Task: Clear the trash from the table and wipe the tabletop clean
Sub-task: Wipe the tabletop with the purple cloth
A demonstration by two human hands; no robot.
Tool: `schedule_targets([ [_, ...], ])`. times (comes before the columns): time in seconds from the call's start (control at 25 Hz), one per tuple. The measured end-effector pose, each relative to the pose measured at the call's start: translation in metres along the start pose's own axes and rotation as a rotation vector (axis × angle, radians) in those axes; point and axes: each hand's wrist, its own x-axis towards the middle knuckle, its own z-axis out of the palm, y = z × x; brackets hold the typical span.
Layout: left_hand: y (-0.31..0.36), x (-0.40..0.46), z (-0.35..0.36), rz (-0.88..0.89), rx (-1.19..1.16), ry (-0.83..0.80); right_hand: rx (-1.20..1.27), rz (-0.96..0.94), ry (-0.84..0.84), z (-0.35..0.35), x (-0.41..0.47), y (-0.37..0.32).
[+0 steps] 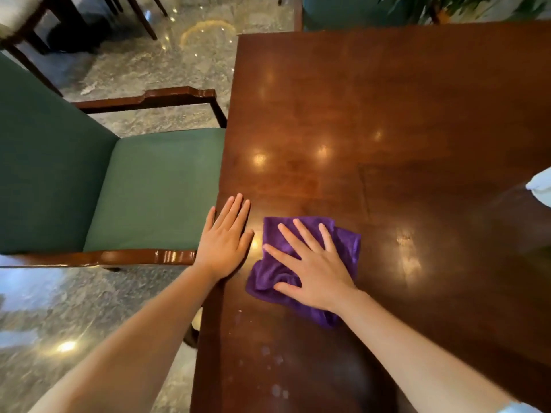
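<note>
The right hand lies flat on a purple cloth, fingers straight and spread, pressing it onto the dark, glossy wooden bench. The cloth is crumpled and folded, lying near the bench's left edge, with parts of it showing beyond the fingertips, to the right of the hand and under the wrist. The left hand rests palm down on the bare wood just left of the cloth, fingers straight and close together, its outer side at the bench's left edge; it does not touch the cloth. Both hands are spread flat and grip nothing. Pale smudges mark the bench surface nearer the person, below the cloth. At the right border of the view a white object shows only in part, too cut off to identify. Beside the bench on the left stands a green upholstered chair with glossy wooden arms, its seat pushed up against the bench edge, on a polished marble floor. Green leaves appear beyond the far edge.
</note>
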Motion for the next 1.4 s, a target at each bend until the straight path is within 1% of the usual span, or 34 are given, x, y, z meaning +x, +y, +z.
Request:
schedule_targets([
  [0.08,0.000,0.001,-0.001,0.022,-0.006,0.009,0.005,0.112,0.019,-0.001,-0.023,0.000],
  [0.24,-0.004,0.003,-0.001,0.070,0.010,-0.045,0.008,0.474,0.054,0.005,-0.097,-0.012],
  [0.28,-0.006,0.003,0.000,0.079,0.017,-0.060,0.015,0.600,0.072,0.007,-0.115,-0.025],
  [0.36,-0.008,0.005,0.000,0.094,0.027,-0.066,0.037,0.921,0.114,0.011,-0.131,-0.072],
  [0.4,-0.008,0.005,0.000,0.098,0.023,-0.065,0.048,1.040,0.113,0.014,-0.131,-0.100],
  [0.44,-0.009,0.005,-0.001,0.104,0.018,-0.063,0.054,1.087,0.104,0.015,-0.127,-0.127],
  [0.48,-0.010,0.005,-0.002,0.113,0.017,-0.061,0.057,1.069,0.082,0.014,-0.124,-0.147],
  [0.52,-0.011,0.005,-0.003,0.127,0.021,-0.062,0.052,1.011,0.059,0.012,-0.125,-0.157],
  [0.64,-0.018,0.005,-0.004,0.183,0.047,-0.073,0.024,0.807,0.050,0.011,-0.141,-0.142],
  [0.68,-0.020,0.005,-0.004,0.193,0.055,-0.067,0.032,0.785,0.045,0.012,-0.144,-0.135],
  [0.76,-0.020,0.005,-0.002,0.189,0.059,-0.047,0.060,0.863,0.038,0.016,-0.136,-0.136],
  [0.84,-0.018,0.004,-0.001,0.183,0.061,-0.044,0.077,0.951,0.029,0.016,-0.111,-0.159],
  [0.88,-0.018,0.004,-0.001,0.182,0.064,-0.041,0.081,0.937,0.029,0.017,-0.099,-0.174],
  [1.04,-0.017,0.005,-0.003,0.182,0.068,-0.048,0.137,0.742,0.073,0.023,-0.074,-0.222],
  [1.28,-0.016,0.004,-0.004,0.182,0.067,-0.059,0.149,0.417,0.007,0.029,-0.084,-0.247],
  [1.32,-0.016,0.004,-0.005,0.183,0.065,-0.059,0.142,0.419,0.019,0.030,-0.088,-0.249],
  [1.36,-0.016,0.004,-0.005,0.185,0.064,-0.062,0.148,0.496,0.045,0.032,-0.094,-0.249],
  [1.4,-0.016,0.004,-0.005,0.187,0.063,-0.064,0.163,0.639,0.082,0.032,-0.099,-0.246],
])
